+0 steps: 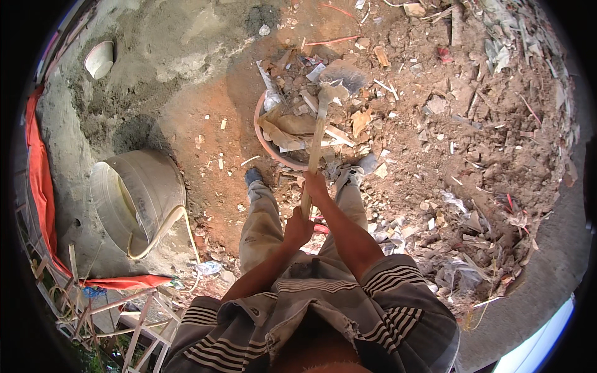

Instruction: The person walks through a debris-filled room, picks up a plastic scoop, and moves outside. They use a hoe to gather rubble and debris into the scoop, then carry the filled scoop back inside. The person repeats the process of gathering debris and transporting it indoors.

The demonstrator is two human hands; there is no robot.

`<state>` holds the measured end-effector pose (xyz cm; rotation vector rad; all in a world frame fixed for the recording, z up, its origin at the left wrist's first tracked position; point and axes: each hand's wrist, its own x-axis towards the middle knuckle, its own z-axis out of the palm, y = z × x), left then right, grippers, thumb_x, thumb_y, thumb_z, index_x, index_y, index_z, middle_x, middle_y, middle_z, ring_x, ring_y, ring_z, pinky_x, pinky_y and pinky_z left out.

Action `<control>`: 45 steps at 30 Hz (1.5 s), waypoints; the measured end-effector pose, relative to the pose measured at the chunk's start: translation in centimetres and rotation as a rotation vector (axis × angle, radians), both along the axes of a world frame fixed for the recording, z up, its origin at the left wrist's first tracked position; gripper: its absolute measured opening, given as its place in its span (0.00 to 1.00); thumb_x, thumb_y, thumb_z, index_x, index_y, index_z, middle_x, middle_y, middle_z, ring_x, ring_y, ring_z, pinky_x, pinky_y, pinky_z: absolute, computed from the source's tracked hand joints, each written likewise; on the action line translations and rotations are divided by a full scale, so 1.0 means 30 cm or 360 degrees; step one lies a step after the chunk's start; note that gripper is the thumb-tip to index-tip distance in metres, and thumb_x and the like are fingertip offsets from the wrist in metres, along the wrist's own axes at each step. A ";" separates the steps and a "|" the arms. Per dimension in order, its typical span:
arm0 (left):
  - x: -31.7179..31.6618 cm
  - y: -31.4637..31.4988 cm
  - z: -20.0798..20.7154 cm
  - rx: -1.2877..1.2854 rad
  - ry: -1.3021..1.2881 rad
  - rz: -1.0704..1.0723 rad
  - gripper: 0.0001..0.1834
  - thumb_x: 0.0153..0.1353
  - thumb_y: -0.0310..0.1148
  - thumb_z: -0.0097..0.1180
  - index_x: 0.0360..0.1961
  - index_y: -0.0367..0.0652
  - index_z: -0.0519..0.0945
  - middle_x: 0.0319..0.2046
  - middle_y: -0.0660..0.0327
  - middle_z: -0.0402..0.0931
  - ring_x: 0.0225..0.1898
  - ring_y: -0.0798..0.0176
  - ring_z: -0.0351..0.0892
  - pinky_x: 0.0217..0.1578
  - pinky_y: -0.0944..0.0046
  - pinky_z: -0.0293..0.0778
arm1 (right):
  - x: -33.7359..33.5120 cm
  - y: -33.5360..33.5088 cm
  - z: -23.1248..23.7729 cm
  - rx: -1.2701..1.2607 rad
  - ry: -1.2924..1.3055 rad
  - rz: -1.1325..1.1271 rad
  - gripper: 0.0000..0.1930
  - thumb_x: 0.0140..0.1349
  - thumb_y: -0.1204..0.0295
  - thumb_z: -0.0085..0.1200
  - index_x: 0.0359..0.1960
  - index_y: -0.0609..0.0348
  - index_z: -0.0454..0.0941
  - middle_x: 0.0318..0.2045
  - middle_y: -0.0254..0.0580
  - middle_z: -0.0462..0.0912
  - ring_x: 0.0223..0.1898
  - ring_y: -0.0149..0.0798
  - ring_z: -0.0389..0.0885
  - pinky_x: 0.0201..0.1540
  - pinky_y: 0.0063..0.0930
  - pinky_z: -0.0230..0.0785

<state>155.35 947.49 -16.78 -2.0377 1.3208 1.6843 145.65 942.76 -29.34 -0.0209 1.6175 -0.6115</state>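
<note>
My left hand point(298, 229) is wrapped round the lower end of the long wooden handle of a hoe point(319, 137). Farther up the same handle, my right hand point(316, 186) is closed as well. The hoe's broad grey blade point(346, 76) rests among rubble, just beyond a round reddish basin point(262, 127). Paper, plastic scraps and broken pieces fill the basin, which lies in front of my feet. The handle passes over the basin's right side and hides part of its contents.
Loose soil and debris point(429, 124) spread across the right. At left stand a large grey barrel point(163, 186) with a hose point(166, 225) over its rim and a small pale bucket point(99, 60). Orange cloth point(41, 180) and a wooden frame point(138, 329) line the left edge.
</note>
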 end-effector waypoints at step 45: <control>0.446 0.259 0.265 0.0273 0.0153 -0.0065 0.30 0.43 0.42 0.69 0.45 0.33 0.77 0.35 0.40 0.81 0.40 0.39 0.82 0.41 0.49 0.76 | 0.285 0.271 0.355 0.0376 -0.0257 -0.0669 0.13 0.52 0.77 0.55 0.36 0.61 0.64 0.16 0.41 0.70 0.11 0.37 0.70 0.12 0.32 0.67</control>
